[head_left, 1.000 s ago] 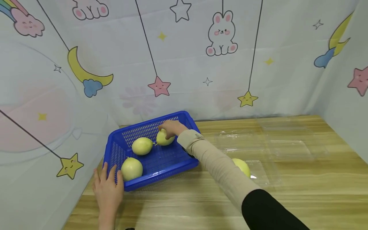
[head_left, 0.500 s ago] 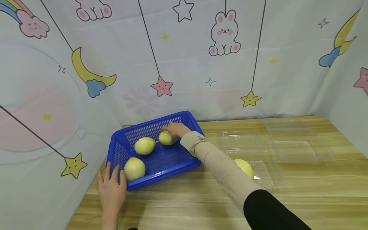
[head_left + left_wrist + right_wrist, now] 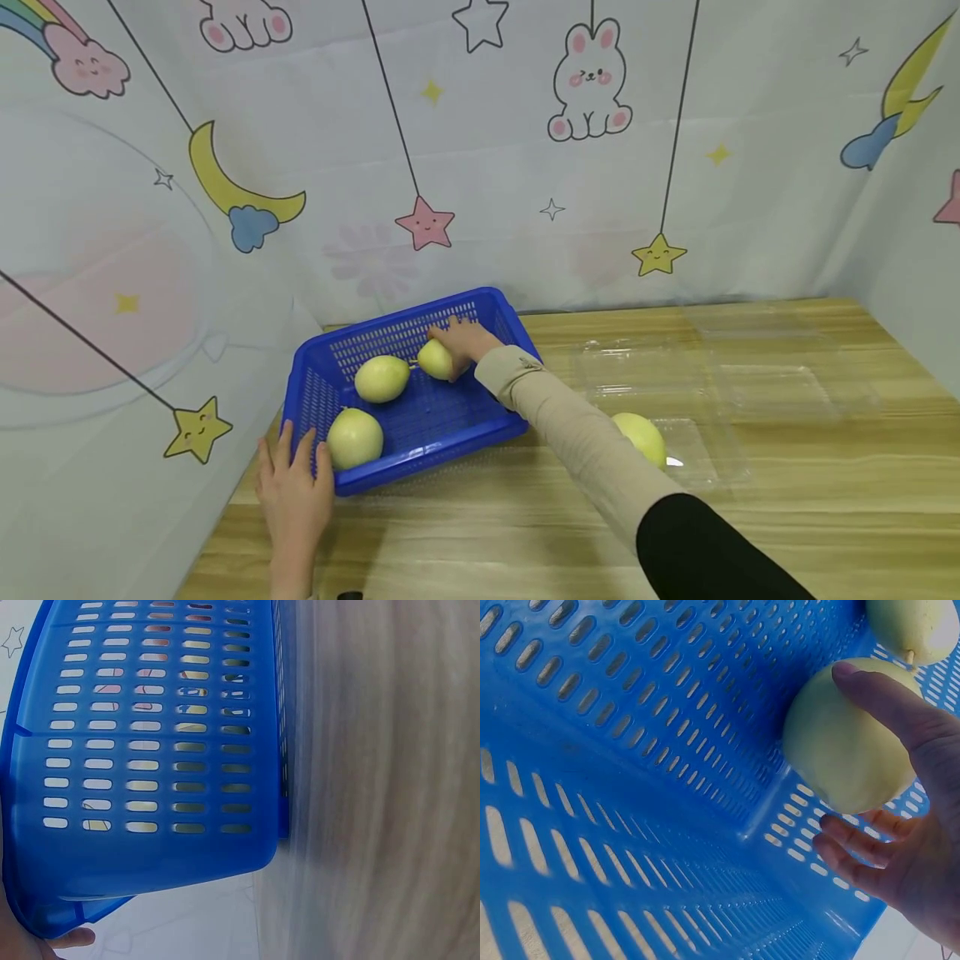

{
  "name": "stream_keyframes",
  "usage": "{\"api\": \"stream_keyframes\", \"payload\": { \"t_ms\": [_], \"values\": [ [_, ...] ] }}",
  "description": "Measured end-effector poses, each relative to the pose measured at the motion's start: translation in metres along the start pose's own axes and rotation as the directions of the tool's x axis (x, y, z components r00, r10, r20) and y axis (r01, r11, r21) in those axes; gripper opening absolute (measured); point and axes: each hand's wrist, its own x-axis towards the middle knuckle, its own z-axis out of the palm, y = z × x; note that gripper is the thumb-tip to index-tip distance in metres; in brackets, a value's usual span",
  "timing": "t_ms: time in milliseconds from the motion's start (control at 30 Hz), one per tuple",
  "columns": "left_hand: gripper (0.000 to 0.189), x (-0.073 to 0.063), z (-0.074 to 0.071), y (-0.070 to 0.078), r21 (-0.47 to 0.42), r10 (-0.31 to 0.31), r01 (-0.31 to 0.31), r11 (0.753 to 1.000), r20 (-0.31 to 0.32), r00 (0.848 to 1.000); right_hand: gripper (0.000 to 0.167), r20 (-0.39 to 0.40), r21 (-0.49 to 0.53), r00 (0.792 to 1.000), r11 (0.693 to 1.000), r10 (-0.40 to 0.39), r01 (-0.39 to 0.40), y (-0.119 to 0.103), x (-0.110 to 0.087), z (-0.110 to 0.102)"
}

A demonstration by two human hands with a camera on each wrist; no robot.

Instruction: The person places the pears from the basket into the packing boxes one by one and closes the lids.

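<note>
A blue plastic basket [image 3: 431,452] with slotted walls stands at the left of the table. At its left front corner my left hand [image 3: 296,500] rests with spread fingers against the rim; the left wrist view shows mainly the basket's outer wall [image 3: 150,862]. Inside, my right hand [image 3: 467,340] grips a pale yellow-green melon [image 3: 434,360], thumb across it and fingers curled at its other side, as the right wrist view shows on the melon [image 3: 847,746]. Left of it lies a second melon [image 3: 382,379], and a third melon [image 3: 355,439] sits in the front left corner.
Clear plastic trays [image 3: 780,387] lie on the right of the wooden table [image 3: 810,533]. Another melon [image 3: 642,439] is at the near tray, partly hidden by my right sleeve [image 3: 570,425]. A printed cloth [image 3: 495,167] hangs behind the table.
My right hand has shifted slightly round the melon, which now shows more to the left of the fingers. The whole view has drifted a little; the left hand stays at the basket corner.
</note>
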Motion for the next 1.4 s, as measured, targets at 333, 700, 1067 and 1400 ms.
{"api": "stream_keyframes", "payload": {
  "t_ms": [333, 700, 1067, 1400],
  "values": [
    [0.039, 0.001, 0.001, 0.001, 0.003, 0.006, -0.006, 1.0, -0.003, 1.0, 0.079, 0.015, -0.051, 0.997, 0.996, -0.077, 0.078, 0.001, 0.003, -0.002],
    [0.039, 0.001, 0.0, 0.0, 0.001, 0.005, -0.005, 1.0, -0.01, 1.0, 0.068, 0.025, -0.041, 0.994, 0.993, -0.108, 0.109, 0.0, 0.003, -0.005],
    [0.039, 0.0, 0.001, 0.001, 0.002, 0.012, -0.012, 1.0, -0.014, 1.0, 0.07, 0.009, -0.038, 0.995, 0.994, -0.101, 0.101, -0.001, -0.002, -0.016],
    [0.039, 0.0, 0.001, 0.0, -0.009, 0.001, -0.001, 1.0, -0.005, 1.0, 0.072, -0.016, -0.067, 0.995, 0.993, -0.097, 0.096, -0.001, -0.004, -0.026]
  ]
}}
